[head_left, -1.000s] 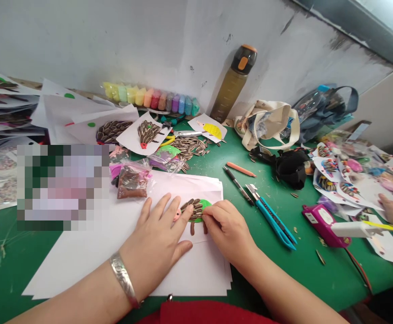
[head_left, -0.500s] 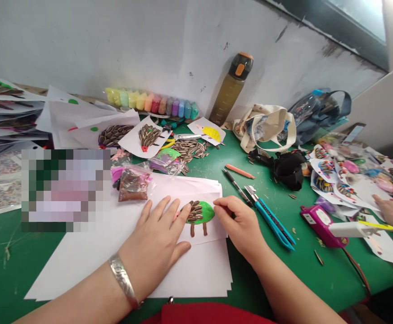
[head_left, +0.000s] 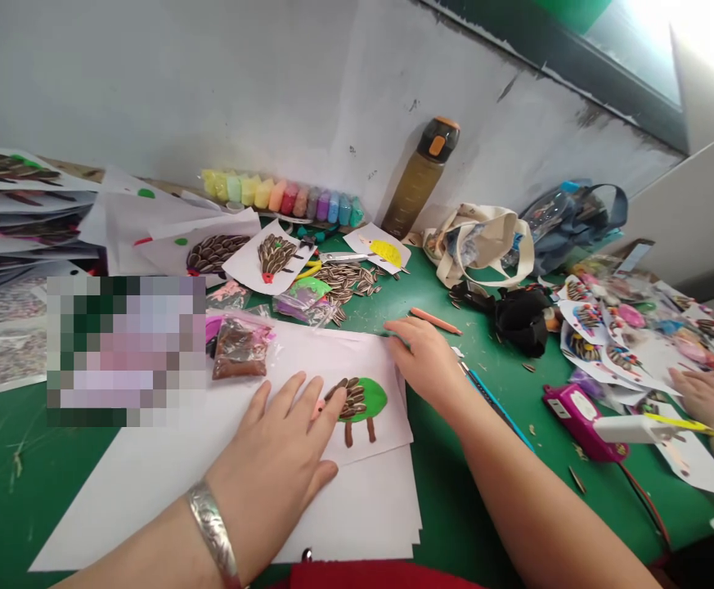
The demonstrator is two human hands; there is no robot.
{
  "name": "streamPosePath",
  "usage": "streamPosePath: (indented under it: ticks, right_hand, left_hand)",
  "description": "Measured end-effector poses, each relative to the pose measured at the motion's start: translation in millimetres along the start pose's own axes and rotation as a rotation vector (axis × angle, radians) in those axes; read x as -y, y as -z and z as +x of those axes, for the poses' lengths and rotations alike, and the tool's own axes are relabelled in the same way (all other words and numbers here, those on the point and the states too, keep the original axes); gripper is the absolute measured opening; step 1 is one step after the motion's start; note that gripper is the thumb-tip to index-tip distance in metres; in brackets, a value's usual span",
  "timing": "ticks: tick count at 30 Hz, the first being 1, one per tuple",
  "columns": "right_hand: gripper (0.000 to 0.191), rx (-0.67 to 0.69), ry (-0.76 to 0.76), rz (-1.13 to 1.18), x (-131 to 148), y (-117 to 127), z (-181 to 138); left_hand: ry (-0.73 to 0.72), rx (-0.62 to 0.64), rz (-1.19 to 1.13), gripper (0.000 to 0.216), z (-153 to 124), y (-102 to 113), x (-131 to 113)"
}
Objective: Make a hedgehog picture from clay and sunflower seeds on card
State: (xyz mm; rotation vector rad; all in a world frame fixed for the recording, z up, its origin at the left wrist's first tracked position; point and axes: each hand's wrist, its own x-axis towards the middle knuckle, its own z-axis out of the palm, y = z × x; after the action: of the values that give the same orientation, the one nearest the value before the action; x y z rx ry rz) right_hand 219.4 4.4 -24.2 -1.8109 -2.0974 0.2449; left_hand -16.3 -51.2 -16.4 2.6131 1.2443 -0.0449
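My left hand, a silver bangle on its wrist, lies flat with spread fingers on a white sheet. Beside its index finger is a clay hedgehog, a green body with brown legs, its front part covered in striped sunflower seeds. The fingers partly hide the pink head. My right hand reaches over the sheet's right edge, fingers stretched forward and nothing visible in them. Beyond it lies a loose pile of sunflower seeds. A blue utility knife and an orange stick are partly behind that hand and forearm.
Bags of brown clay and green clay lie behind the sheet. Finished seed hedgehogs, a drink bottle and a cloth bag line the wall. At right are a magenta device and another person's hand.
My right hand has moved from the hedgehog's green end forward toward the seed pile, its fingers straightening. My left hand stays on the sheet. The view has shifted slightly.
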Motion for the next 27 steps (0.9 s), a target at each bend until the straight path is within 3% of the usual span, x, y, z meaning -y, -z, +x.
streamPosePath:
  ticks: [5,11,20,27]
  right_hand:
    - [0.031,0.029,-0.015,0.028,2.5,-12.0,0.9]
    - [0.024,0.093,-0.09,0.075,4.8,0.9,11.0]
    - [0.019,0.218,0.135,-0.044,18.2,-1.8,41.6]
    - [0.016,0.141,0.07,-0.061,11.8,-3.6,44.5]
  left_hand:
    - [0.004,-0.002,-0.004,0.057,0.3,-0.2,-0.2]
    - [-0.002,-0.007,0.006,0.055,1.3,0.3,0.1]
    - [-0.006,-0.009,0.016,0.057,-0.1,0.4,-0.5]
    - [-0.002,-0.016,0.021,0.056,0.3,-0.1,-1.2]
